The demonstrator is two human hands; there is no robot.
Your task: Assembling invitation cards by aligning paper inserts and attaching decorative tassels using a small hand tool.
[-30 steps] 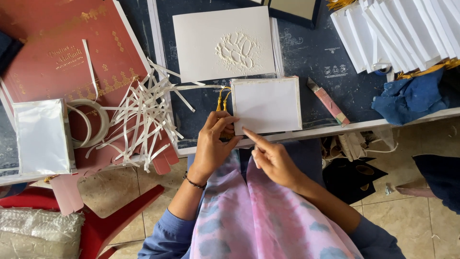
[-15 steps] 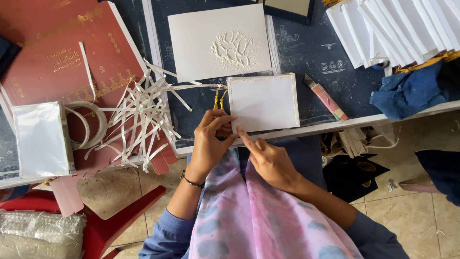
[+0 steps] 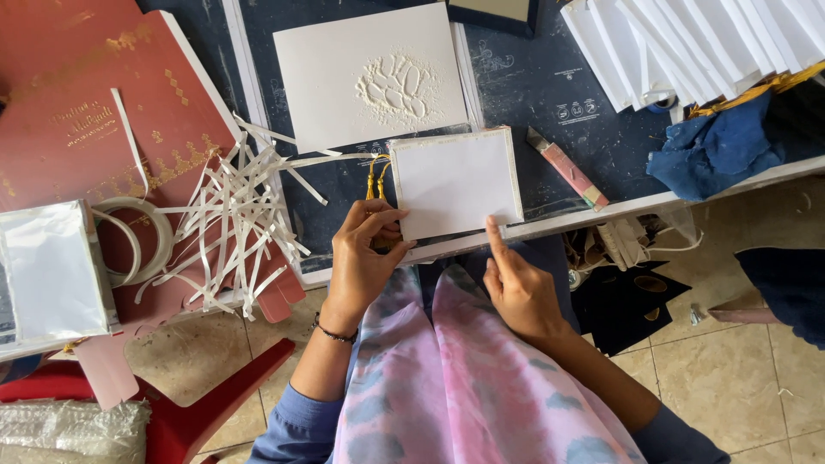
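Observation:
A small white card lies on the dark blue work surface near its front edge. My left hand pinches the card's lower left corner, with a yellow tassel cord poking out beside it. The index finger of my right hand presses on the card's bottom edge near the right corner. Behind the card lies a larger white sheet with an embossed oval pattern.
A heap of white paper strips and a tape roll lie on a red folder at left. A silver-white packet, a pink pen-like tool, stacked white cards and blue cloth are nearby.
My right index finger has slid rightward along the card's bottom edge. My left hand stays at the lower left corner.

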